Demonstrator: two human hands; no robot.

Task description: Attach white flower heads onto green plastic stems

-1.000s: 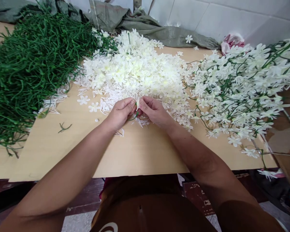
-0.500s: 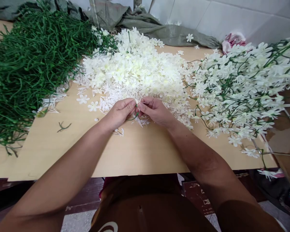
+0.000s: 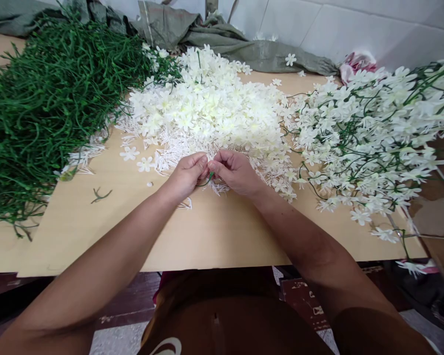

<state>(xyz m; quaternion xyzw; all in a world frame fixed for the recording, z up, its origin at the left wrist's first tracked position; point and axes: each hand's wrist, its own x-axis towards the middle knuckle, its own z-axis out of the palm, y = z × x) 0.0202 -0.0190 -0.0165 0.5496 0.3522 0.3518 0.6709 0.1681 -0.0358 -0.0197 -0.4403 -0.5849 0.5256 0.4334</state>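
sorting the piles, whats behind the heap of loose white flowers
Behind the loose flowers a crumpled grey-green cloth lies along the white tiled wall. One stray flower sits on it. What lies under the cloth is hidden.

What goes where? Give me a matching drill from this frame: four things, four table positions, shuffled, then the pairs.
Things:
1. bare green stems pile
2. loose white flower pile
3. flowered stems
4. grey-green cloth

Places:
A. table's right side
B. back edge, by the wall
C. table's left side
D. centre, just beyond the left hand and right hand

Pairs: 1-C, 2-D, 3-A, 4-B
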